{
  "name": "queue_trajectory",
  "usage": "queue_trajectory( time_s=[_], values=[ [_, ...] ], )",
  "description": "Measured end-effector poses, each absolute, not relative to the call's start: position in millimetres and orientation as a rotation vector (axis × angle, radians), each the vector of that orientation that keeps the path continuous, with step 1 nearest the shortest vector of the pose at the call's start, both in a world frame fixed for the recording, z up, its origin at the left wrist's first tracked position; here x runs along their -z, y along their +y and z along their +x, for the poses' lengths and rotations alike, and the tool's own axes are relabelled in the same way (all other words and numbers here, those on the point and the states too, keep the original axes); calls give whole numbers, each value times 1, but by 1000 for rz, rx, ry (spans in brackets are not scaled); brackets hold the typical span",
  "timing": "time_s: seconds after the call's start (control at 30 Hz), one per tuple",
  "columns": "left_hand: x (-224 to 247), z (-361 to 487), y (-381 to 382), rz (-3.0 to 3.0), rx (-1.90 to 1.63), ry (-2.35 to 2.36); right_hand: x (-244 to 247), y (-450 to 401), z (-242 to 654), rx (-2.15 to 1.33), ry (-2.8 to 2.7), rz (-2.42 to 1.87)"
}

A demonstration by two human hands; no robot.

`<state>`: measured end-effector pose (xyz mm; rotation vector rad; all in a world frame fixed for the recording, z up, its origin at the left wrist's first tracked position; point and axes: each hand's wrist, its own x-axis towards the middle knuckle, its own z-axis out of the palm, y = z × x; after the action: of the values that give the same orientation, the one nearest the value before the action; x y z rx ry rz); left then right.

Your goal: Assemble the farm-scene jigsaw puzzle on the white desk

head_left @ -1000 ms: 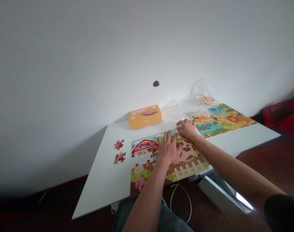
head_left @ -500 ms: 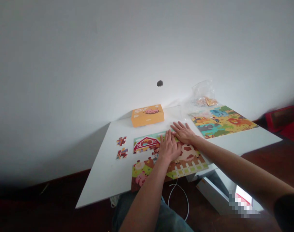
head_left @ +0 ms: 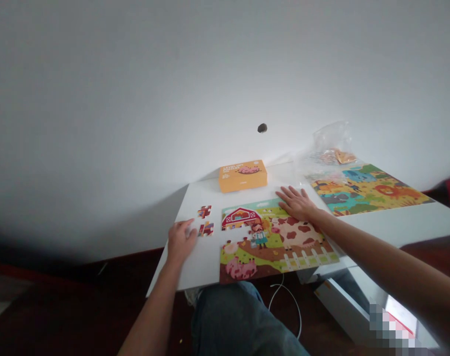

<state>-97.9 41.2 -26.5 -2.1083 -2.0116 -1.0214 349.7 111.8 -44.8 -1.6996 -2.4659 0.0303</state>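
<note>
On the white table (head_left: 191,269) lies a farm puzzle (head_left: 269,247) with a barn, a cow, pigs and a figure; a gap shows at its left side below the barn. Two loose clumps of puzzle pieces, an upper one (head_left: 204,212) and a lower one (head_left: 206,229), lie left of it. My left hand (head_left: 181,241) is beside the lower clump, fingers apart, holding nothing. My right hand (head_left: 297,203) rests flat with spread fingers on the puzzle's top edge, above the cow.
An orange box (head_left: 243,177) stands at the back of the table by the wall. A clear plastic bag (head_left: 334,146) with orange contents lies behind an animal puzzle (head_left: 373,190) on the right. A white cable (head_left: 300,316) hangs below the table edge.
My left hand has left the farm puzzle and moved left to the loose pieces. My right hand stays on the puzzle. The view has shifted, moving the table rightward.
</note>
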Motion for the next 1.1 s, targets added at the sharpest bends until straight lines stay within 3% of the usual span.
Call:
queue_trajectory(
  time_s=[0.2,0.33,0.5,0.73,1.1],
  values=[
    [33,-96,14,-2126,479,-2121,47,128,349,-47,-2483,-1721],
    [28,-86,19,-2090,443,-2169,50,132,350,-28,-2488,-1722],
    [33,-97,22,-2130,660,-2201,49,129,350,-15,-2481,-1721],
    [38,-63,25,-2283,1561,-2258,51,131,349,-14,-2453,-1717],
    [48,-39,35,-2424,1501,-2232,51,131,351,-14,-2438,-1700]
  ],
)
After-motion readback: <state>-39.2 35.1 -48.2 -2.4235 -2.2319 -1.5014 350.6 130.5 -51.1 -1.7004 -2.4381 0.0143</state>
